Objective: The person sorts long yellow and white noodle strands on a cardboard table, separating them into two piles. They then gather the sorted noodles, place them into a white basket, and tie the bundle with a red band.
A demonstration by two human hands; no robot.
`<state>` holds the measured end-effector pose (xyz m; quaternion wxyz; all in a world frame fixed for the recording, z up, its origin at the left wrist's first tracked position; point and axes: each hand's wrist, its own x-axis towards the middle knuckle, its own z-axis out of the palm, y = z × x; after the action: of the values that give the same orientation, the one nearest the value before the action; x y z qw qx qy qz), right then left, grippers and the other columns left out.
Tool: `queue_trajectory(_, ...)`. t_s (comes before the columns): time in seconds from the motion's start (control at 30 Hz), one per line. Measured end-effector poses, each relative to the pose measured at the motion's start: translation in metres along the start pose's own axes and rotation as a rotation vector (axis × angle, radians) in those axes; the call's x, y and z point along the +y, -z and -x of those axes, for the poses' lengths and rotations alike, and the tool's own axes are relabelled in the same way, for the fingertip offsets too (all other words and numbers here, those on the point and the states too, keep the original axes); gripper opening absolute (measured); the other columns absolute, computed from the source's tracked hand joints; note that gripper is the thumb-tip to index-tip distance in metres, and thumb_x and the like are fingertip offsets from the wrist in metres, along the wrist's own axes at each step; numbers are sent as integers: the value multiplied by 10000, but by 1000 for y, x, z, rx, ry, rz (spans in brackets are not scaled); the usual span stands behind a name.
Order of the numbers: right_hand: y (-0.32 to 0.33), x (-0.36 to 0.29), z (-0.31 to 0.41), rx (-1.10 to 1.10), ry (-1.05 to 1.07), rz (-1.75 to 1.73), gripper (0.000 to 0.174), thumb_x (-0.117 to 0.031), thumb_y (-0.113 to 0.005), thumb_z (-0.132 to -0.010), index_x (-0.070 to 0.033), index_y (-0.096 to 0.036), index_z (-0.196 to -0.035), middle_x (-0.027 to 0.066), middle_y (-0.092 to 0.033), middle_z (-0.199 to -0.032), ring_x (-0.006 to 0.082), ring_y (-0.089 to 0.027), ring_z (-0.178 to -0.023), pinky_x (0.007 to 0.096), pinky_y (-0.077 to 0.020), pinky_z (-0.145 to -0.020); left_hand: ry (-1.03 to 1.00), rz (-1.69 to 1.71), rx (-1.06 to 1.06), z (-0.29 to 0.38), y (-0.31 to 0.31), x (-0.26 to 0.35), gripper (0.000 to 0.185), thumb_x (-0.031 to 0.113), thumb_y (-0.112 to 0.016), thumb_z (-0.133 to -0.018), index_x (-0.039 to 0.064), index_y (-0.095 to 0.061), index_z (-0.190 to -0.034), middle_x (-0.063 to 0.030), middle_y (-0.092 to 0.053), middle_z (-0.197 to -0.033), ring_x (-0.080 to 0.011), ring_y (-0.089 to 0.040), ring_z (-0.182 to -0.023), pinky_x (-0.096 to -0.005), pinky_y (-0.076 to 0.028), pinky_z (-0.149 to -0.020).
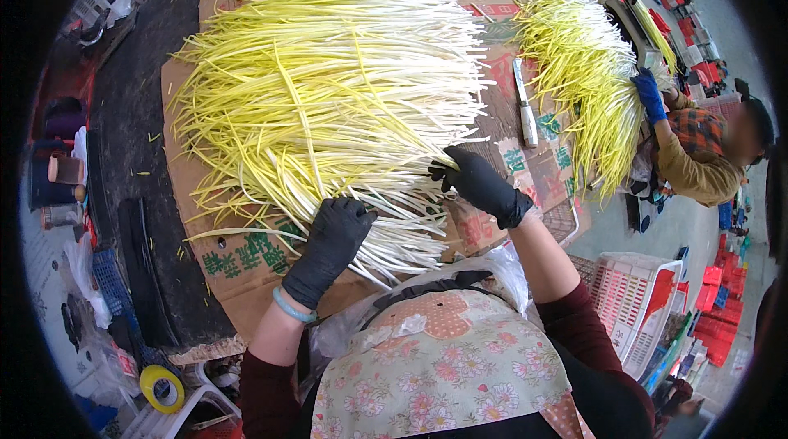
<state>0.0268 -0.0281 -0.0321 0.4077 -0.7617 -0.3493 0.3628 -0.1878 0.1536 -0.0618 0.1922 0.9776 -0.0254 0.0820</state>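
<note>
A broad layer of yellow chives with white stalks lies on flattened cardboard. My left hand, in a black glove, rests with curled fingers on the near edge of the layer; what lies under its fingers is hidden. In a black glove too, my right hand pinches the white ends of a few chives at the layer's near right, their yellow leaves slanting up and left across the others. To the right of the layer lies a knife with a pale handle, its blade pointing away from me.
A second heap of yellow chives lies at the right, touched by a co-worker's blue-gloved hand. White plastic crates stand beyond my right arm. A yellow tape roll is below the table's left corner. Another person's gloved hand shows at the top right.
</note>
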Motion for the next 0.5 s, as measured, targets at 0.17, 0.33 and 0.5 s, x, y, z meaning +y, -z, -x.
queue_trajectory(0.17,-11,5,-8,140,115,289,269,-132,-609,-819,-13,-618,-1060,241,-637,-943,387,-622,-876,421,-498,-762,54,300,196,-17,8,6,252,94,-660,-775,116,-667,-1025,-66,-624,-979,-280,-574,-895,-388,-433,-800)
queue_trajectory(0.33,-8,5,-22,277,119,417,218,-155,-649,-835,-18,-666,-1005,219,-653,-905,367,-640,-821,387,-498,-710,80,334,241,-41,9,5,225,52,-624,-784,106,-660,-1000,-52,-634,-969,-271,-583,-882,-384,-445,-786)
queue_trajectory(0.5,1,0,-25,205,55,294,257,-257,-657,-830,-28,-683,-945,220,-647,-819,383,-628,-757,418,-496,-679,200,-102,80,-65,0,2,174,93,-572,-809,106,-647,-965,-72,-624,-890,-258,-579,-862,-377,-440,-778)
